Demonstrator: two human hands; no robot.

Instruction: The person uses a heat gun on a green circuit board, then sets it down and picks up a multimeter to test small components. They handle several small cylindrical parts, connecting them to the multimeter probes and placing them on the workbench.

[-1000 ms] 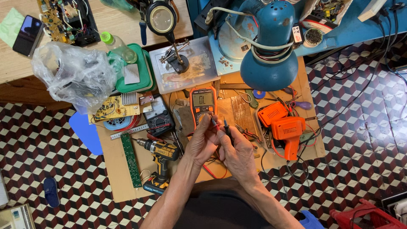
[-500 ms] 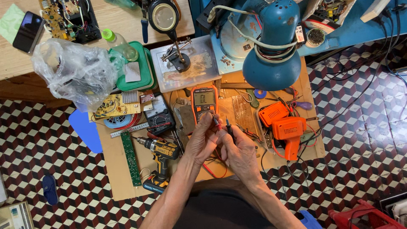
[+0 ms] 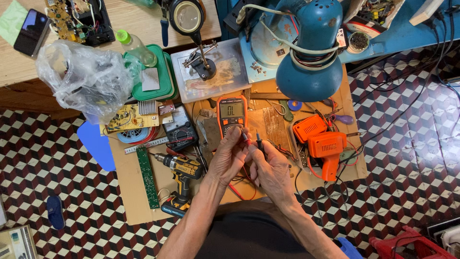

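While both hands meet just below the orange digital multimeter [image 3: 232,114], the left hand [image 3: 230,160] pinches a red-tipped test probe [image 3: 245,139] between thumb and fingers, its tip pointing up toward the meter. The right hand [image 3: 272,169] is curled around a black test probe [image 3: 259,142], held upright just beside the red one; the two hands touch at the fingers. Red leads [image 3: 239,189] loop out beneath the wrists.

The multimeter lies face up on a cardboard work surface [image 3: 129,192], its screen lit. Just left of the multimeter sits a black analogue meter [image 3: 179,128], and further left a yellowish circuit board [image 3: 125,118] resting over a round blue part. Below and left of the multimeter lie a yellow-and-black cordless drill [image 3: 180,178] and a long green circuit strip [image 3: 147,177]. To the right of the multimeter sits an orange soldering gun [image 3: 327,148]. Above the multimeter stands a magnifier on a helping-hands stand [image 3: 189,19] in a clear plastic tray [image 3: 230,72], with a blue desk lamp [image 3: 311,52] up to its right. Well up and left of the multimeter are a green lidded box [image 3: 158,79], a crumpled clear plastic bag [image 3: 84,76] and a phone [image 3: 31,32].
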